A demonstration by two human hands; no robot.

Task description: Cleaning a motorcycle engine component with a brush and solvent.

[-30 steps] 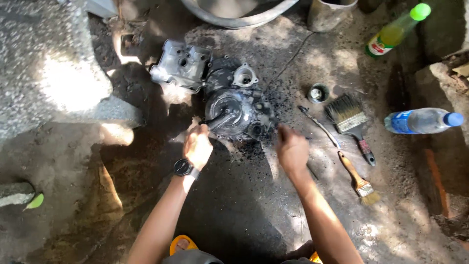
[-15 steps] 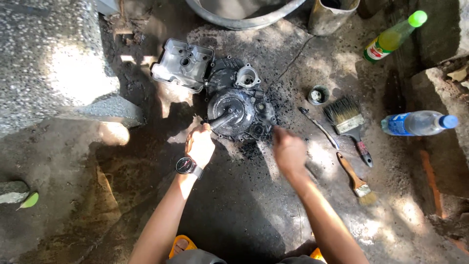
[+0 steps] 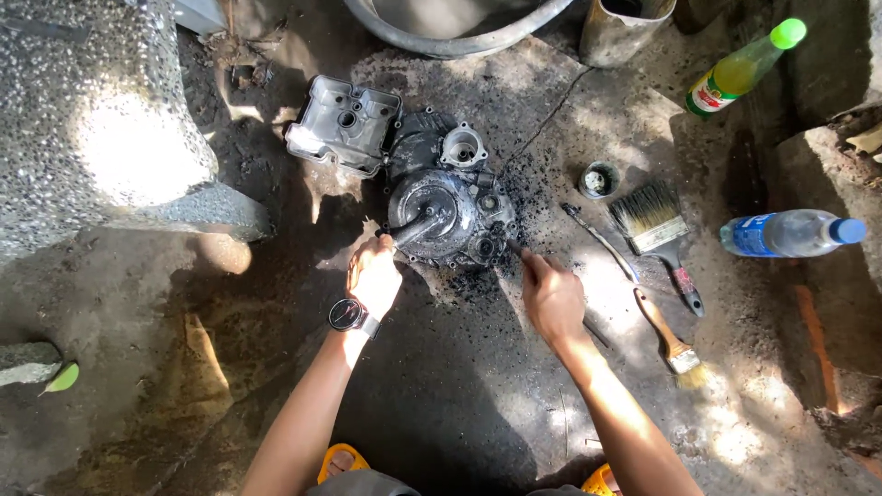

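Observation:
A dirty, black engine cover [image 3: 447, 207] lies on the oil-stained concrete ground. My left hand [image 3: 375, 274], with a black watch on its wrist, grips the stub that sticks out of the cover's lower left side. My right hand [image 3: 551, 296] holds a thin dark tool whose tip touches the cover's lower right edge; most of the tool is hidden in my fist. A cleaner grey metal cover [image 3: 344, 124] rests against the dirty one's upper left.
Right of the cover lie a wide paintbrush [image 3: 654, 230], a narrow brush [image 3: 669, 338], a thin metal rod [image 3: 599, 241] and a small round cap [image 3: 598, 179]. A green-capped bottle [image 3: 740, 68] and a blue-capped bottle [image 3: 790, 233] lie at right. A speckled stone block [image 3: 92, 110] stands at left, a basin rim [image 3: 459, 41] on top.
My right hand has moved up and left, bringing the tool tip to the cover's lower right edge. My left hand keeps its grip on the stub.

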